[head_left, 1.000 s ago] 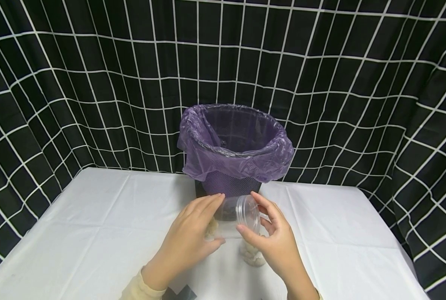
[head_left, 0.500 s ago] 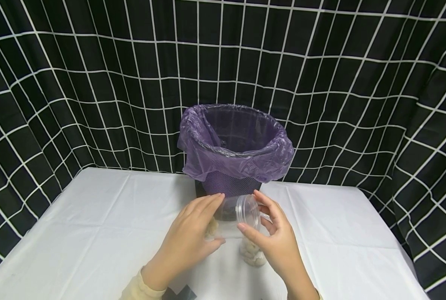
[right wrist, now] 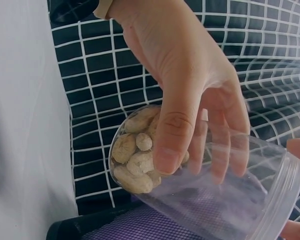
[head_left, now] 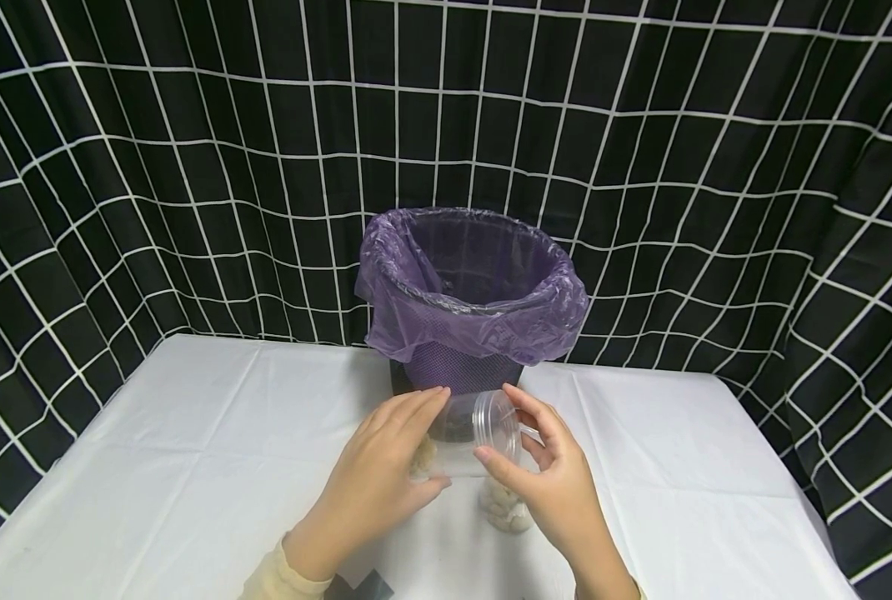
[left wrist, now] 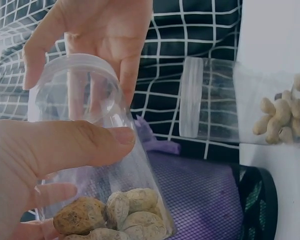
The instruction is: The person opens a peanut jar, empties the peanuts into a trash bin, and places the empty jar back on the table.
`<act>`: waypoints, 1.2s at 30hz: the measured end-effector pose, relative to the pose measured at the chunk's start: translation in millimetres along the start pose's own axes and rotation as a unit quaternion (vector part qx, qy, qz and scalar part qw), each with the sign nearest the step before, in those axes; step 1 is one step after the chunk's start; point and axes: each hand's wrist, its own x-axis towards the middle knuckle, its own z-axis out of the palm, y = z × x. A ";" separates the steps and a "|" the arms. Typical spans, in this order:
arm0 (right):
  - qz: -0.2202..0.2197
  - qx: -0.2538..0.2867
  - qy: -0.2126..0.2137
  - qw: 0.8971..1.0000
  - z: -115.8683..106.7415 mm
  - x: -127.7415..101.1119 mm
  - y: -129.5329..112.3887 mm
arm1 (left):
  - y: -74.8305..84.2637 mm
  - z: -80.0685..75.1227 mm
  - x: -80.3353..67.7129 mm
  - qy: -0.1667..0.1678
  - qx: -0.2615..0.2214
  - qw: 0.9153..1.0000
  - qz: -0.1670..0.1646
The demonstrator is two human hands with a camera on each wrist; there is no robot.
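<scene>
A clear plastic jar is held tilted over the white table, its lid pointing right. Several peanuts in shells lie at its bottom end. My left hand grips the jar's body, thumb underneath, fingers over the top. My right hand curls round the lid's rim with thumb and fingertips. The lid sits on the jar. A second clear jar with peanuts stands on the table just behind my right hand and shows in the left wrist view.
A black mesh bin lined with a purple bag stands at the table's back, right behind the hands. The white tablecloth spreads to both sides. A black curtain with a white grid hangs behind and around the table.
</scene>
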 end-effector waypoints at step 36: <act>0.005 -0.021 -0.008 1.000 -1.1 0.0 -0.4 | -2.0 -0.1 0.0 -0.001 0.006 1.000 0.006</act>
